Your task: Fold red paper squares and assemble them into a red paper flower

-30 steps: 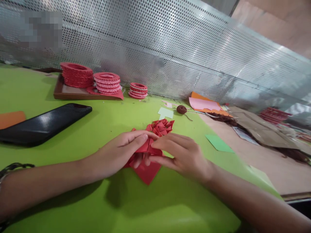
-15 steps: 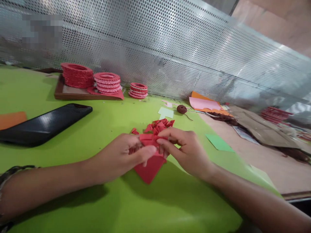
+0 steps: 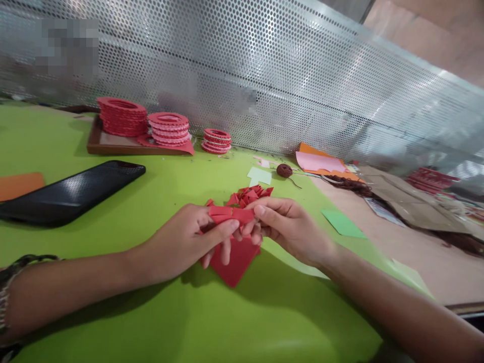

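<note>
A folded piece of red paper (image 3: 221, 214) is stretched between my two hands, above the green table surface. My left hand (image 3: 198, 229) pinches its left part, thumb on top and fingers beneath. On its right end, my right hand (image 3: 285, 224) closes thumb and forefinger. Below my hands lies a flat red paper sheet (image 3: 235, 262), one corner pointing towards me and its far part hidden by my fingers. Just beyond my hands sits a small heap of folded red paper pieces (image 3: 251, 195).
A black phone-like device (image 3: 75, 194) lies at left beside orange paper (image 3: 20, 185). Stacks of red and pink rings (image 3: 123, 118) stand at the back, some in a brown tray (image 3: 93, 143). Brown yarn (image 3: 284, 170), green paper (image 3: 342, 223) and brown paper bags (image 3: 408, 196) lie rightward.
The folded red paper now lies more level and open to view between my hands. My right hand has shifted slightly right, to the paper's right end.
</note>
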